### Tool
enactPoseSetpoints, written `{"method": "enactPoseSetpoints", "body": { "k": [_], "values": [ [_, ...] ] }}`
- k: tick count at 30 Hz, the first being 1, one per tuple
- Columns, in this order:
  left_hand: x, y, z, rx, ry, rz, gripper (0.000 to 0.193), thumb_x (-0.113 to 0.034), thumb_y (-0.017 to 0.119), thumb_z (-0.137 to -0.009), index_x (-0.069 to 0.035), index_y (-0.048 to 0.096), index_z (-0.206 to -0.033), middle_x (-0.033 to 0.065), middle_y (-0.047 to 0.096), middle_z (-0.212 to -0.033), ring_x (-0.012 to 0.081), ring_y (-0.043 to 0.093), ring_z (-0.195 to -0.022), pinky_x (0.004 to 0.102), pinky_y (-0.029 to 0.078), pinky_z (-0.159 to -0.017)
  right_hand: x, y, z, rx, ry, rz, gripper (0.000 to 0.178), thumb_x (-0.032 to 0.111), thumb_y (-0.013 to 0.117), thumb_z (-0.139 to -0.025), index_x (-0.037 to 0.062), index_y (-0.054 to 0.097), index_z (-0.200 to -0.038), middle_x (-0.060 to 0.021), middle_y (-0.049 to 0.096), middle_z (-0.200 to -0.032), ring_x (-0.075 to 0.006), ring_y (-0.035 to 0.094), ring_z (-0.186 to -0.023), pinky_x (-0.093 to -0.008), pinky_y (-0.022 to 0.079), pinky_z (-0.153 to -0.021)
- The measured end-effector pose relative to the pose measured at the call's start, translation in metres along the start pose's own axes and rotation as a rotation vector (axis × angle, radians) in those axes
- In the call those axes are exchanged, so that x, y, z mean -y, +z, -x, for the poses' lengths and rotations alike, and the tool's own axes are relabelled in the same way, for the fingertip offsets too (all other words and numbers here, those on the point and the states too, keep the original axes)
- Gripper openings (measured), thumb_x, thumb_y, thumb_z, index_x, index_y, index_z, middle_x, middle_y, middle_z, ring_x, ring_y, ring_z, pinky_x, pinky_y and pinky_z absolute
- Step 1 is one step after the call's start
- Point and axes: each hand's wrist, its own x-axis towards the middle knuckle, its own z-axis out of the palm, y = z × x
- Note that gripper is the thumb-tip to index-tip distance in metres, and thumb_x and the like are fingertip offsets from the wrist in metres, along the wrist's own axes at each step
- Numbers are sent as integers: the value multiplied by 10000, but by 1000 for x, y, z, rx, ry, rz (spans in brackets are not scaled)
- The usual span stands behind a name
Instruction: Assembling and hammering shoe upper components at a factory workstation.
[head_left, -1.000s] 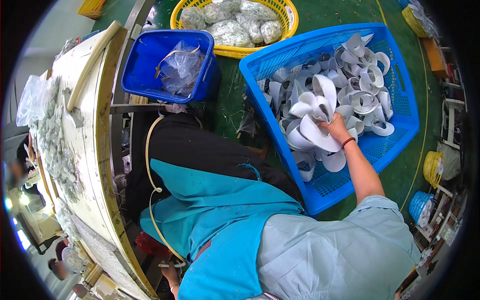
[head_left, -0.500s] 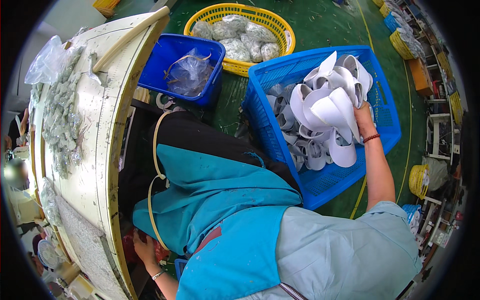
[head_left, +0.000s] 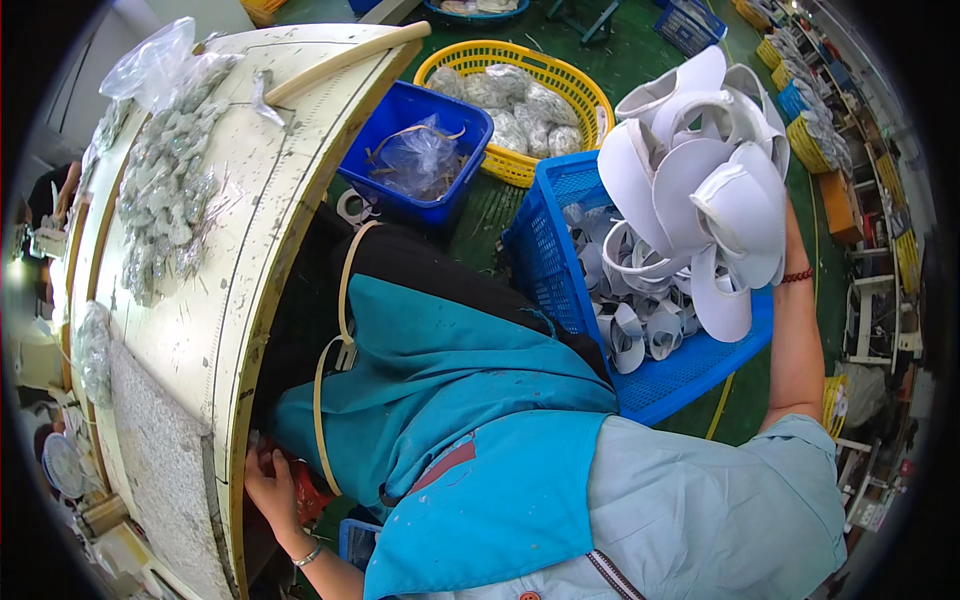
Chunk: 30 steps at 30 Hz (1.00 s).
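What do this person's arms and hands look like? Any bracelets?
The right arm has a pale grey-blue sleeve to about the elbow and a dark red beaded bracelet. The left hand wears no glove; a slim silvery bracelet circles its wrist.

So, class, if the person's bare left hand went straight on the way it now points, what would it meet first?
Probably the yellowish, wooden-looking edge of the white-topped worktable, just ahead of the left hand, though depth is unclear: it might slip beneath instead.
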Motion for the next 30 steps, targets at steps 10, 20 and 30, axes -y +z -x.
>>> {"method": "enactPoseSetpoints", "body": {
  "k": [10,20,30],
  "values": [
    [-32,47,-19,-89,308,-127,387,-133,627,-819,26,579,-1169,231,608,-1144,392,578,-1061,443,451,-929,84,-15,-70,501,-227,-112,326,173,673,-851,-10,631,-1118,-98,677,-980,-159,653,-815,-303,539,-676],
    [-56,122,-72,232,342,186,481,-325,562,-884,8,539,-1229,224,597,-1181,385,567,-1089,421,450,-933,265,105,-261,1044,-444,-203,370,181,667,-859,-20,599,-1162,-120,668,-1004,-172,657,-829,-311,544,-679],
    [-36,134,-72,326,84,248,527,-389,545,-896,-37,503,-1287,187,613,-1180,353,590,-1080,406,482,-888,372,680,-91,1583,-558,-308,415,190,661,-867,-30,568,-1206,-142,659,-1029,-185,661,-843,-318,550,-683]
  ]
}}
